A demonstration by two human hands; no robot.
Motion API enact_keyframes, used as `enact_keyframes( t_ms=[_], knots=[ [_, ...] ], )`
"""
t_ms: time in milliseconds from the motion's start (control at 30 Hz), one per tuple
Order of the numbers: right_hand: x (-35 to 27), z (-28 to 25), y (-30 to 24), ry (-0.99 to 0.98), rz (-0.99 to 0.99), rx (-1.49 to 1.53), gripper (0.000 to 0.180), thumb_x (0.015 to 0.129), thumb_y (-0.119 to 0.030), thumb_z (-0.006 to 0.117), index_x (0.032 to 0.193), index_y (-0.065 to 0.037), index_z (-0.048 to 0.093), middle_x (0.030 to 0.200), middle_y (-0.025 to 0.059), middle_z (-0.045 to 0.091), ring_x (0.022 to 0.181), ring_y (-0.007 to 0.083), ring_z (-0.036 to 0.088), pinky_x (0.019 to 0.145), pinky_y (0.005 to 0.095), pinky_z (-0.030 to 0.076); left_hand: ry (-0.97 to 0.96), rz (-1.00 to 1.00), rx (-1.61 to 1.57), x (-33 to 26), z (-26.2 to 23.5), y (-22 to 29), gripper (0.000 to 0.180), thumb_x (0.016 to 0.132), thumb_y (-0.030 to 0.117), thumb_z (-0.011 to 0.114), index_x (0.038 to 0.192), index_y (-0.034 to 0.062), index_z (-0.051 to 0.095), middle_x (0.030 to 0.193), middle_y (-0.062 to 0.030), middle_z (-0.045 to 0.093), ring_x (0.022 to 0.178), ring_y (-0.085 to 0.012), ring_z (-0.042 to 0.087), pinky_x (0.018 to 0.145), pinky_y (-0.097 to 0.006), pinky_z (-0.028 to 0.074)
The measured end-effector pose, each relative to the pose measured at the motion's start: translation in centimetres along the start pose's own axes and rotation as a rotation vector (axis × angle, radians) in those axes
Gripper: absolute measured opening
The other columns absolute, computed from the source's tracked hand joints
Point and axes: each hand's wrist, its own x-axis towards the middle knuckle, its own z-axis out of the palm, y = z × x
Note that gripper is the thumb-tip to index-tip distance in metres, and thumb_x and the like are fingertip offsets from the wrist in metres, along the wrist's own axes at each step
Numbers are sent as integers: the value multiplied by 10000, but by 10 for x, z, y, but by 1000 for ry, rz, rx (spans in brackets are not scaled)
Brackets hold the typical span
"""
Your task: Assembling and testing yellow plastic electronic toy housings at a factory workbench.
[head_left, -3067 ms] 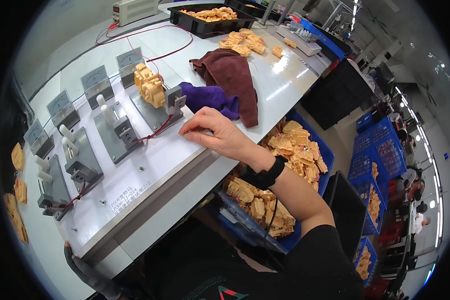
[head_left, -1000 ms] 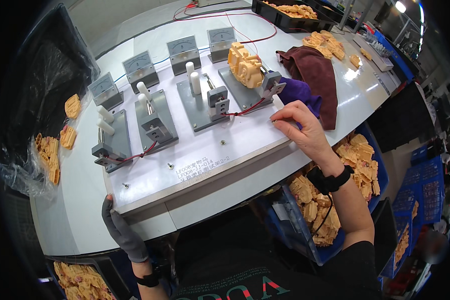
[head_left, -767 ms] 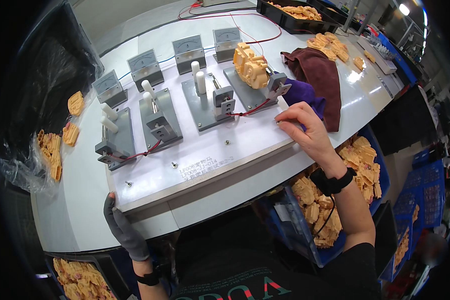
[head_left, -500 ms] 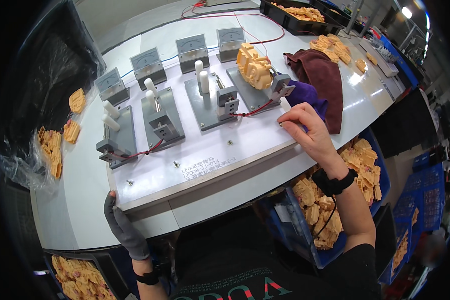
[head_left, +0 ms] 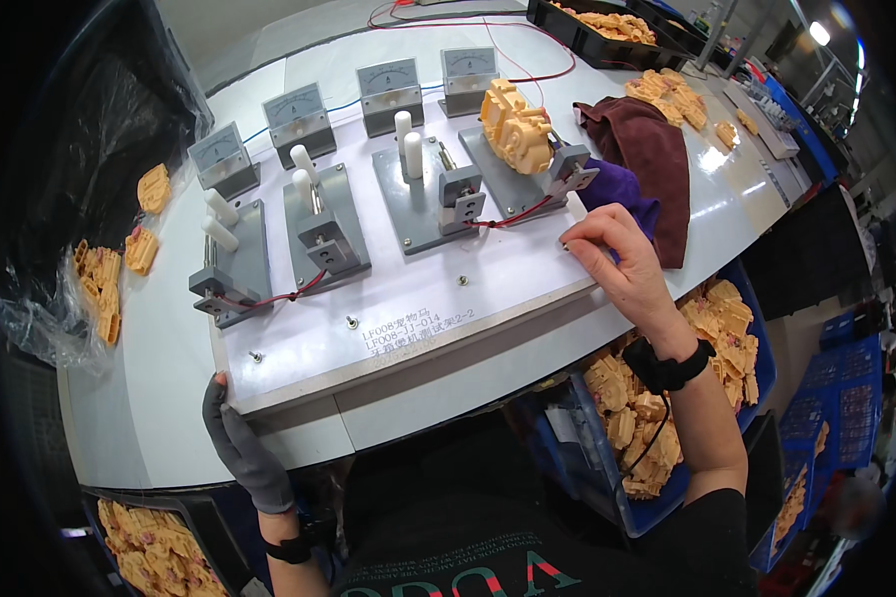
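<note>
Resting on the right part of the white test board (head_left: 408,298), the bare right hand (head_left: 622,264) has its fingers curled loosely, fingertips down on the board near the right-most grey fixture (head_left: 523,184); whether it pinches anything small there cannot be told. The left hand (head_left: 241,448), in a grey glove, lies flat against the board's near left corner, its fingers extended along the edge, grasping nothing.

The board sits on the pale counter (head_left: 119,398) and carries four grey fixtures in a row, each with a white peg or handle and a grey meter box (head_left: 388,95) on its far side. A yellow plastic part (head_left: 516,124) stands on the right-most fixture. Just right of it lie a purple cloth (head_left: 622,189) and a dark brown cloth (head_left: 647,159). More yellow parts fill the blue bin (head_left: 667,398) under the right wrist, and others lie at the counter's left edge beside black plastic sheeting (head_left: 90,149).
</note>
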Motion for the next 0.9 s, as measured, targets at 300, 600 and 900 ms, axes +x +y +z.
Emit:
enact_keyframes(
  t_ms=[300, 600, 900],
  knots=[
    [1, 2, 1, 7, -4, -26, 73, 886, -98, 636, 912, -30, 633, 923, 51, 543, 882, 181, 528, 780, 281, 445, 4, 21, 37, 1, -1, -3, 396, 1005, 158, 309, 1294, -44, 488, 1304, -152, 529, 1225, -252, 482, 1059, -355, 352],
    [2, 3, -4, 31, -35, -89, 61, 874, -81, 619, 891, -25, 603, 884, 59, 553, 862, 217, 517, 771, 304, 421, 5, 11, 25, 1, -1, -2, 393, 1004, 159, 313, 1295, -37, 489, 1308, -145, 525, 1228, -246, 477, 1062, -353, 347],
    [2, 4, -3, 40, -31, -106, 77, 881, -98, 610, 891, -22, 599, 881, 65, 559, 859, 223, 517, 766, 313, 419, 2, -23, -20, 0, 1, 2, 387, 1005, 161, 326, 1303, -30, 484, 1315, -132, 518, 1227, -228, 472, 1062, -346, 344]
  ],
)
